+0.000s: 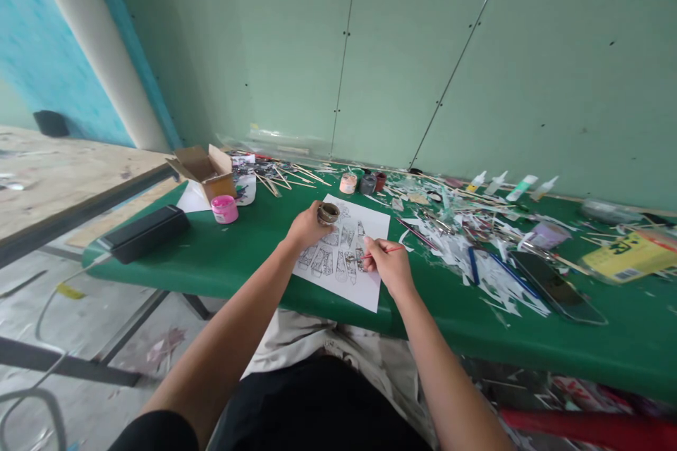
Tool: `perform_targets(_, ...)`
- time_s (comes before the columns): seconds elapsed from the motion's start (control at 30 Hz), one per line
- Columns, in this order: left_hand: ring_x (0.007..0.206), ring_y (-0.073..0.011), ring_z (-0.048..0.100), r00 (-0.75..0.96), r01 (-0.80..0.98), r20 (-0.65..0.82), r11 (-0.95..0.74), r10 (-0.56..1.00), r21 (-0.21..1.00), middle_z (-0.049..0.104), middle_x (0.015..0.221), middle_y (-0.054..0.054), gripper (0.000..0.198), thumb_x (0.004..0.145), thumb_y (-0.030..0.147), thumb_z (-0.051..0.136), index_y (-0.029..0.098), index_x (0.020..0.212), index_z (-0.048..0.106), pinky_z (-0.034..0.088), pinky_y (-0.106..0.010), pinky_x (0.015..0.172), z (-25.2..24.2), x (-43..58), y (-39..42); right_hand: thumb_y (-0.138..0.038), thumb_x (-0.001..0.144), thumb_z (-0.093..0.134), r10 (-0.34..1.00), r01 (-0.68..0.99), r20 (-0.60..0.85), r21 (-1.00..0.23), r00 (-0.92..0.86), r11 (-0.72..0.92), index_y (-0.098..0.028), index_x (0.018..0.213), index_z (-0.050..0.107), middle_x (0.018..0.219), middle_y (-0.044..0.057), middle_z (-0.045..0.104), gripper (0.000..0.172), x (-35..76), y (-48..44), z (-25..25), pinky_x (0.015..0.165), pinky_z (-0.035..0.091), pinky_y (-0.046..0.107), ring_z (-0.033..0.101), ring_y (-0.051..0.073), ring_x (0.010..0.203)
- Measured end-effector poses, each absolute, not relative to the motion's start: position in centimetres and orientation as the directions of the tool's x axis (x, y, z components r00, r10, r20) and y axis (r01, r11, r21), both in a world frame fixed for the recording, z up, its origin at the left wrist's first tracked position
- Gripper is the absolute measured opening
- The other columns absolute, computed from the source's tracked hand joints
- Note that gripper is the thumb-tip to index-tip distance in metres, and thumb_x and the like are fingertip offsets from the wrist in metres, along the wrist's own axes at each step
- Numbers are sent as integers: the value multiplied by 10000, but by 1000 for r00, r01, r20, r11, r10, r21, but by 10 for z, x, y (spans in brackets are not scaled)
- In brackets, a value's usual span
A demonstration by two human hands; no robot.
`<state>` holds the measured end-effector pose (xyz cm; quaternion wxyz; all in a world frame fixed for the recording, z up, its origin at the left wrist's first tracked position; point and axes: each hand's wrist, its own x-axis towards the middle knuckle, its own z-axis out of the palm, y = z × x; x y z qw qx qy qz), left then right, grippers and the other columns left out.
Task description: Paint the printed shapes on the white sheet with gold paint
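My left hand (307, 225) is wrapped round a small open paint jar (328, 213) with dark brown paint on its rim, held over the upper left of a white sheet (364, 296). Printed line drawings (328, 259) cover much of the paper, some of them filled in with brown. Between the fingers of my right hand (388, 264) is a thin red paintbrush (390, 251). Its tip points left, at the drawings on the right side; whether it touches the paper I cannot tell.
Several paint jars (348, 184) stand behind the sheet. At the left are a pink jar (225, 209), a cardboard box (218, 187) and a black speaker-like block (145, 232). White paper scraps (497, 275), glue bottles (522, 187) and a phone (555, 285) lie to the right on the green table (238, 264).
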<state>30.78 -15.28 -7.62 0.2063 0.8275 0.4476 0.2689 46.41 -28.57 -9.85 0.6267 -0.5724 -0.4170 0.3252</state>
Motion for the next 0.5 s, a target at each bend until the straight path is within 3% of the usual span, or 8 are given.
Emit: perform_targets(0.5, 934, -283, 633, 454, 630, 274, -522, 848, 575, 664, 1059, -95, 566, 703, 316, 734, 176, 1192, 485, 463, -315, 680, -77, 308, -153, -557, 680, 673, 891, 96, 150, -988, 428, 120, -182, 464, 554, 375, -4, 545, 449, 464, -286, -98, 387, 399, 213, 455, 91, 325)
